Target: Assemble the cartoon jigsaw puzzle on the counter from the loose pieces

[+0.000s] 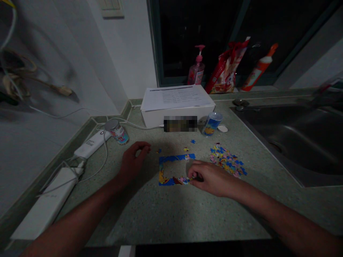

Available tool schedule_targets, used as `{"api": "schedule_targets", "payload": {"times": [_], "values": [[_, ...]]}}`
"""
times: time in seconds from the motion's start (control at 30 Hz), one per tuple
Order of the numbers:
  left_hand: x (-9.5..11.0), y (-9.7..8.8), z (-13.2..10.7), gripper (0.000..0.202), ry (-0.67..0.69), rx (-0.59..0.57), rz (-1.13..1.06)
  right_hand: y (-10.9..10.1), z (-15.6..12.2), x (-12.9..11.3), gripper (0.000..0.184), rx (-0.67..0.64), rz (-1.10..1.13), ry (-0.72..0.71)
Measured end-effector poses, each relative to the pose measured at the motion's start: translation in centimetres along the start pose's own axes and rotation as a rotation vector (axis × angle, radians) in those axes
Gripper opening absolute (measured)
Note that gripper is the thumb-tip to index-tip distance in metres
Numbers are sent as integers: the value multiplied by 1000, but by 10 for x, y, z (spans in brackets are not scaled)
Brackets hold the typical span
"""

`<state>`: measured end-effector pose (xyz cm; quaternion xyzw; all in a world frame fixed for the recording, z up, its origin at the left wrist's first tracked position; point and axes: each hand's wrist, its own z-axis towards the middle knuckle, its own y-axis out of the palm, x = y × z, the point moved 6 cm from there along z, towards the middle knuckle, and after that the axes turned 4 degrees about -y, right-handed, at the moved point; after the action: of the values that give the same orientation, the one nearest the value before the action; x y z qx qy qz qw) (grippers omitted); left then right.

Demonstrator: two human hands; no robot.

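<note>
A partly joined jigsaw puzzle point(166, 182) lies flat on the counter. Its blue and coloured border runs along the top, left and bottom around a bare middle. My right hand point(210, 176) is at its right side, thumb and fingers closed on a puzzle piece at the lower right, largely covered by the fingertips. To the left, my left hand point(132, 160) hovers with thumb and index tip together; nothing shows between them. Loose pieces lie above the border: a blue piece point(193, 141), a yellowish piece point(185, 149) and a dark piece point(159, 151). A pile of pieces point(227, 160) spreads on the right.
Behind the puzzle stand a white box point(152, 116) topped with printed paper point(174, 98), and a blue can point(211, 125) beside a round lid point(222, 129). At left are a lidded jar point(119, 132), power strip point(53, 200) and cables. A metal sink point(294, 142) is at right.
</note>
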<state>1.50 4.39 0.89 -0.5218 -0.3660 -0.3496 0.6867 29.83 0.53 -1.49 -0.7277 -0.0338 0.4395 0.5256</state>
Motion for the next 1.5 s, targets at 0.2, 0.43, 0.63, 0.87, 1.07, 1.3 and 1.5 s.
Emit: {"api": "schedule_targets", "payload": {"times": [0.2, 0.43, 0.63, 0.87, 1.07, 1.3, 1.5], "values": [[1, 0, 0, 21, 2, 2, 14, -2, 0, -3, 17, 6, -1, -49], [-1, 0, 1, 21, 9, 7, 15, -4, 0, -3, 16, 25, -15, -55], [0, 0, 1, 21, 5, 4, 18, -14, 0, 0, 13, 153, 52, -72], [-2, 0, 1, 21, 18, -1, 15, -68, -21, 6, 12, 821, 232, -50], [-2, -2, 3, 20, -20, 14, -31, -77, -34, 7, 14, 1018, 249, -71], [-4, -15, 11, 23, -69, 87, -110, -65, -27, 6, 18, 926, 233, -107], [-14, -13, 17, 26, -73, 41, -26, -65, -27, 8, 20, 920, 218, -115]]}}
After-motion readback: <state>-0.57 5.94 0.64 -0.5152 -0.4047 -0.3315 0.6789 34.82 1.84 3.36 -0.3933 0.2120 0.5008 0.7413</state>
